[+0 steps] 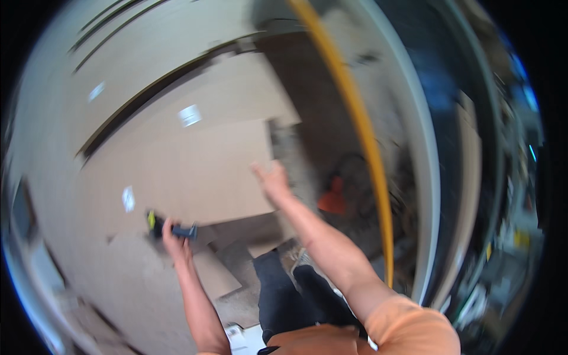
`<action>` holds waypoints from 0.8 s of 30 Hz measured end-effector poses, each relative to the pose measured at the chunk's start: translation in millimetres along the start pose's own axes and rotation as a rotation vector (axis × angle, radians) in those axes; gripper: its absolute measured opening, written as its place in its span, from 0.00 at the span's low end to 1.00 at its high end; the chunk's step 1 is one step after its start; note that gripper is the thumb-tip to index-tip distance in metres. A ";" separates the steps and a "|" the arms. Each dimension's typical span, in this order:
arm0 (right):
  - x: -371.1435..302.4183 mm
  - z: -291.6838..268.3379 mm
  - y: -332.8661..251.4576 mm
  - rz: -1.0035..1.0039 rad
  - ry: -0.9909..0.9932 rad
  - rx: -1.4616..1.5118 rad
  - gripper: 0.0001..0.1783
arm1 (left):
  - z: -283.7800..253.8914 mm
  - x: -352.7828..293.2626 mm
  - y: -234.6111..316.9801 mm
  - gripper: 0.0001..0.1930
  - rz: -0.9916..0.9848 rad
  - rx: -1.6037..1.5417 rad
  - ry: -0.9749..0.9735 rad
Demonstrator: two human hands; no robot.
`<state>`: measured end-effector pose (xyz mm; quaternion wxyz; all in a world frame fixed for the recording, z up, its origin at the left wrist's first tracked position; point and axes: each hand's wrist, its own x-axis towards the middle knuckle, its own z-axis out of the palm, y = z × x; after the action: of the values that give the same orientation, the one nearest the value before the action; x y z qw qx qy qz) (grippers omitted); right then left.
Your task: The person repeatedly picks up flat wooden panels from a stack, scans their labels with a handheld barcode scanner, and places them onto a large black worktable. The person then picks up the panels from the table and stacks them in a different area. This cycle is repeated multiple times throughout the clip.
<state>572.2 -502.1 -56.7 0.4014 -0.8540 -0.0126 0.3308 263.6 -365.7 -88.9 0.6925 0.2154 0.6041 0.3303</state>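
My left hand (176,238) is wrapped round the handle of a cordless power tool (155,223), drill-like, black with yellow-green parts. The tool is just beyond the near edge of a large flat tan board (219,171), low on its left side. Motion blur hides its exact kind. My right hand (273,180) reaches out to the right edge of that board, its fingers apart and partly smeared. Whether the fingertips touch the board I cannot tell. White labels (190,115) stick to the tan surface.
Smaller board pieces (216,272) lie by my legs (281,302). A long yellow bar (361,118) and a pale curved-looking rail (423,148) run along my right. Between the board and the bar are an orange object (333,198) and dark cables. Cluttered shelving or goods stand far right.
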 end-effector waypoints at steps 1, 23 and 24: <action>-24.0 -19.3 -2.3 -0.013 0.138 -0.152 0.31 | -13.7 -22.7 -4.4 0.08 -0.025 0.003 -0.002; -475.9 -623.8 224.4 0.055 1.149 0.502 0.26 | 303.7 -499.5 -47.2 0.16 -0.073 0.417 -1.066; -490.9 -639.3 245.8 0.080 1.205 0.512 0.25 | 335.5 -529.3 -72.4 0.16 -0.026 0.516 -1.048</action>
<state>496.6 -1242.5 338.4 0.5160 -0.7672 0.3255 -0.1981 578.9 -761.7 287.6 0.8282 0.5041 0.2444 0.0132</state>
